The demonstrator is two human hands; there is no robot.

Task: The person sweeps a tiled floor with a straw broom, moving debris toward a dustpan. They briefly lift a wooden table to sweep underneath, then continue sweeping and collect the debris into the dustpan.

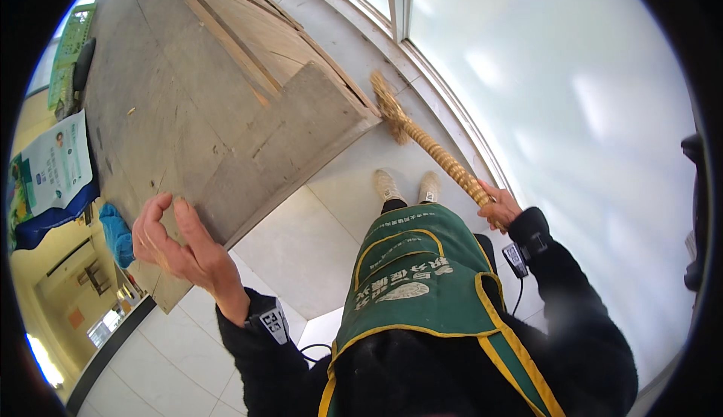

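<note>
My right hand grips the end of a straw broom with a bound, ringed handle. The broom's bristle head is beside the corner of a worn wooden table, over the tiled floor; whether it touches either cannot be told. Above the table's near edge, my left hand is raised with curled fingers apart and nothing between them. A crumpled blue plastic item shows just past its fingers, partly hidden by the hand.
A printed bag and a green plastic basket are along the table's far left side. Broken boards and gaps mark the tabletop. Frosted glass panels stand on the right above a metal track. My shoes are on floor tiles.
</note>
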